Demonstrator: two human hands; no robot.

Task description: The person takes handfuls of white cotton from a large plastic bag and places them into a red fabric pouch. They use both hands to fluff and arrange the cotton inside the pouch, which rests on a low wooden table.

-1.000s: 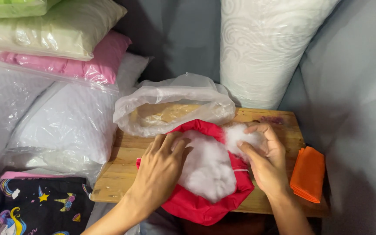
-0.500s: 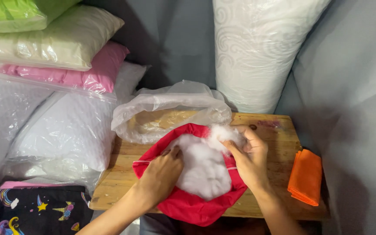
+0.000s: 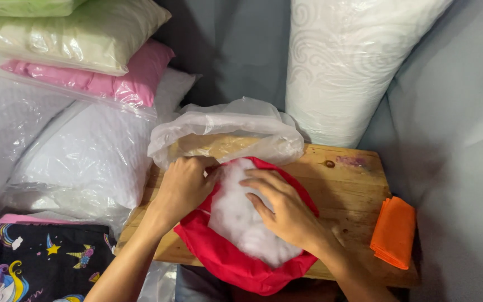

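Observation:
A red fabric cover (image 3: 227,260) lies open on a small wooden table (image 3: 347,179), filled with white fluffy stuffing (image 3: 238,215). My left hand (image 3: 183,187) grips the cover's upper left edge beside the stuffing. My right hand (image 3: 283,207) lies flat on top of the stuffing with the fingers spread, pressing it down. A clear plastic bag (image 3: 225,131) lies open just behind the cover, touching it.
An orange folded cloth (image 3: 393,232) hangs at the table's right edge. A big white wrapped roll (image 3: 347,61) leans at the back. Wrapped pillows, pale green (image 3: 79,31), pink (image 3: 113,81) and white (image 3: 85,162), are stacked left. A dark patterned fabric (image 3: 34,263) lies lower left.
My right hand moved from the cover's upper right rim to the middle of the stuffing. My left hand shifted up to the cover's top left edge. The view moved closer.

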